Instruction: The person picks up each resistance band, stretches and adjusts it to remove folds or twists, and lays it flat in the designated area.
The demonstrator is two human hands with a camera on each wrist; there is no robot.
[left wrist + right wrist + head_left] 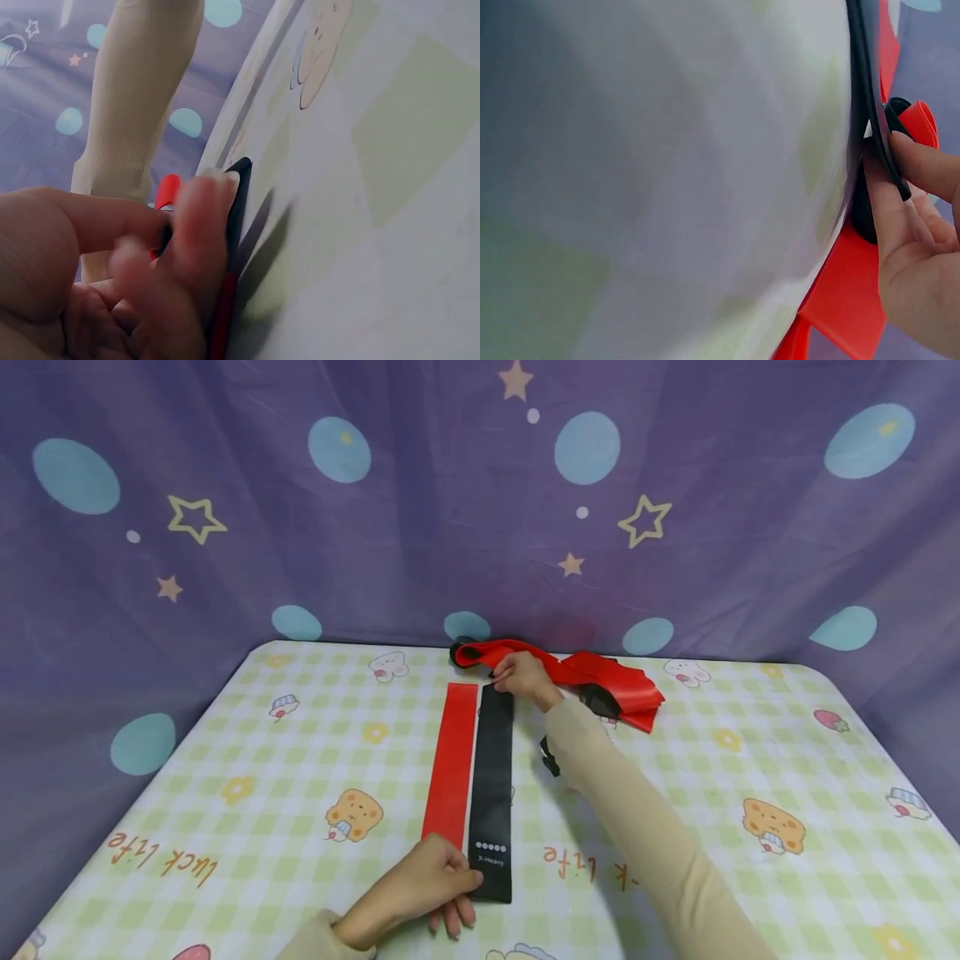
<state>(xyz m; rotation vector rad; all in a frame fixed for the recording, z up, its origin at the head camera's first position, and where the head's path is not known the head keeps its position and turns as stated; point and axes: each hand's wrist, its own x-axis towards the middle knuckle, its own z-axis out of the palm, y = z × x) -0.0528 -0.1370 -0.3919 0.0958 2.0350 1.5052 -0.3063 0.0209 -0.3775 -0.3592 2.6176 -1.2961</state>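
Note:
A black resistance band (492, 785) printed "X-Heavy" lies lengthwise on the table. Close along its left side is a flat red resistance band (452, 752). At the near end, my left hand (433, 881) pinches the black band's left edge, thumb on top, and partly covers the red one's lower end. The left wrist view shows the black band (240, 202) by the fingertips. My right hand (527, 678) pinches the far end of the black band; in the right wrist view, that band (871, 112) passes between thumb and fingers, its end slightly raised.
Behind and right of my right hand lies a crumpled heap of red and black bands (615, 681). A small black item (551, 758) is half hidden by my right sleeve. The checked tablecloth (262, 827) reaches a purple curtain (450, 485) at the back.

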